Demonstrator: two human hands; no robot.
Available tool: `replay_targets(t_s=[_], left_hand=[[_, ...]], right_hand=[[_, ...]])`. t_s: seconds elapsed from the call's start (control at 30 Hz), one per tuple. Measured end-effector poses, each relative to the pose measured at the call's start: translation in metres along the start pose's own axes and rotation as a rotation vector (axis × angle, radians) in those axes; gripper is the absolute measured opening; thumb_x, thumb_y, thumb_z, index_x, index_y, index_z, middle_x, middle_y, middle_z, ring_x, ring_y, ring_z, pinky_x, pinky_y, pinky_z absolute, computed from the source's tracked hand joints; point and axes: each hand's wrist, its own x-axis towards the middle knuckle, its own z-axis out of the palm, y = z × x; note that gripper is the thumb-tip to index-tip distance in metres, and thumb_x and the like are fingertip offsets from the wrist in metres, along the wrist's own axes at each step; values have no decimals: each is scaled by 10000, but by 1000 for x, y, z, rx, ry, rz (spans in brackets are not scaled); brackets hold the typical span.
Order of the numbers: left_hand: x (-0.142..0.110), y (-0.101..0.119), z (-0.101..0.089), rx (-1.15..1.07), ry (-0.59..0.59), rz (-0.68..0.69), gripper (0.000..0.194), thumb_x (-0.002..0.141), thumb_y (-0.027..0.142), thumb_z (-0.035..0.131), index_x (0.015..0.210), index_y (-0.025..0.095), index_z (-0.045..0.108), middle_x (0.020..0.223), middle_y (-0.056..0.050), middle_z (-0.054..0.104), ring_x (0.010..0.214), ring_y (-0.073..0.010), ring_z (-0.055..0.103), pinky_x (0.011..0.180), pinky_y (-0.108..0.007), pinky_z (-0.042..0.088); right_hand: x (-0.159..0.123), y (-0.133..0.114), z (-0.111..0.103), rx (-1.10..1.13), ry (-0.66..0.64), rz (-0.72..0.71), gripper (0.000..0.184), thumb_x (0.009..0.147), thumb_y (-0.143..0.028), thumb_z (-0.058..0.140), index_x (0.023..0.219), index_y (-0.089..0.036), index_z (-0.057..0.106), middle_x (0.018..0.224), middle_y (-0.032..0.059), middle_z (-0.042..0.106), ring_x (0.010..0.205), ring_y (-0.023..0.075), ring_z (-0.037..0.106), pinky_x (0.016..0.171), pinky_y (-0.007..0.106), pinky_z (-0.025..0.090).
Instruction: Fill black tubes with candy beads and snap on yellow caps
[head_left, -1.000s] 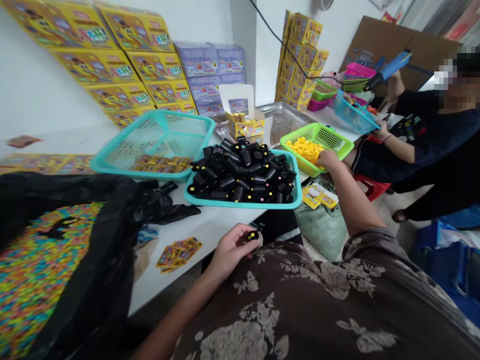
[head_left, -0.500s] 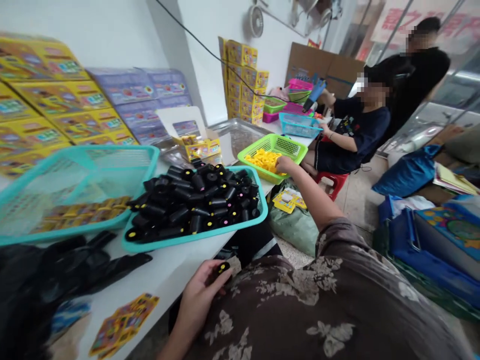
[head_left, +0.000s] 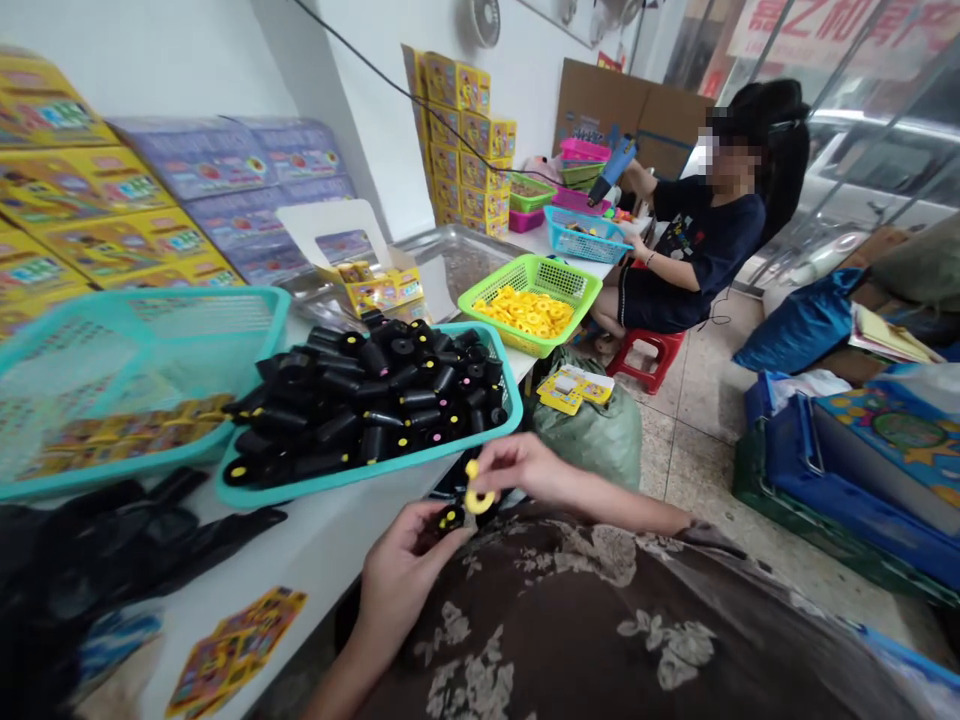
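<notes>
On the white surface (head_left: 315,545), I see a turquoise basket (head_left: 513,390) of black cylinders (head_left: 405,400) at the hands' eleven o'clock, a lime-green basket (head_left: 568,283) at one. The left hand (head_left: 407,570) curls around a yellow-dotted cylinder (head_left: 451,518); at its two o'clock, the right hand (head_left: 525,472) pinches a yellow ring (head_left: 480,507).

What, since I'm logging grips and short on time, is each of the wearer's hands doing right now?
Left hand: closed, holding a black piece with yellow on its end.
Right hand: closed, pinching a yellow ring-shaped piece.
</notes>
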Motion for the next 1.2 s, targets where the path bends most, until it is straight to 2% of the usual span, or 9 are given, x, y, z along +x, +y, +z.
replay_targets(t_s=[0.07, 0.13, 0.3, 0.53, 0.67, 0.8, 0.9, 1.1, 1.2], left_hand=[[-1, -2, 1, 26, -11, 5, 492, 587, 549, 886, 895, 205, 717, 769, -25, 773, 697, -213, 708, 670, -312, 578], [-3, -3, 1, 43, -16, -1, 505, 577, 570, 885, 883, 201, 725, 754, -28, 774, 671, -211, 701, 650, -310, 571], [-4, -3, 0, 50, -30, -40, 556, 536, 628, 899, 850, 200, 736, 807, -55, 804, 761, -251, 744, 741, -351, 609], [-2, -14, -3, 41, 68, -47, 641, 475, 697, 909, 821, 188, 733, 799, -58, 800, 758, -252, 743, 714, -344, 605], [-5, -18, -7, -6, 129, -44, 631, 481, 665, 927, 845, 184, 744, 818, -61, 806, 765, -252, 749, 706, -342, 608], [-10, -21, -12, 10, 191, -27, 605, 512, 649, 923, 840, 178, 730, 747, -48, 780, 679, -225, 716, 648, -328, 582], [-12, -26, -16, -6, 252, 22, 593, 556, 635, 917, 867, 174, 709, 735, -40, 765, 675, -207, 704, 671, -320, 572], [-14, -30, -25, 3, 436, 99, 545, 612, 595, 915, 899, 184, 703, 791, -30, 745, 700, -185, 678, 681, -311, 548], [-21, -25, -24, 7, 460, 135, 456, 648, 517, 916, 883, 192, 698, 821, -31, 734, 758, -184, 674, 729, -316, 545]], right_hand=[[-3, 23, 22, 33, 9, 95, 592, 482, -611, 998, 731, -166, 698, 679, -23, 686, 584, 96, 572, 620, 256, 463], [0, 33, 32, 51, 73, 147, 597, 447, -595, 1012, 707, -164, 689, 641, -37, 668, 573, 86, 547, 596, 241, 418], [4, 33, 39, 158, 193, 341, 475, 544, -468, 1013, 672, -165, 671, 590, -42, 637, 507, 78, 508, 515, 230, 328], [10, 48, 57, 140, 285, 356, 473, 566, -448, 1014, 658, -175, 638, 588, -59, 616, 549, 83, 508, 556, 227, 361], [15, 55, 62, 57, 225, 308, 466, 609, -472, 999, 687, -173, 650, 600, -73, 599, 559, 66, 494, 569, 211, 366], [20, 54, 69, 45, 76, 386, 455, 728, -545, 922, 774, -195, 636, 611, -51, 633, 520, 108, 575, 514, 215, 392], [26, 52, 77, 35, 46, 365, 430, 777, -547, 876, 798, -203, 618, 572, -60, 612, 483, 121, 586, 473, 213, 407], [37, 45, 95, 48, 28, 309, 366, 711, -487, 852, 745, -205, 621, 547, -71, 577, 472, 102, 542, 459, 209, 408], [34, 43, 98, 36, 11, 276, 412, 608, -516, 869, 744, -203, 639, 587, -60, 602, 523, 107, 565, 496, 215, 435]])
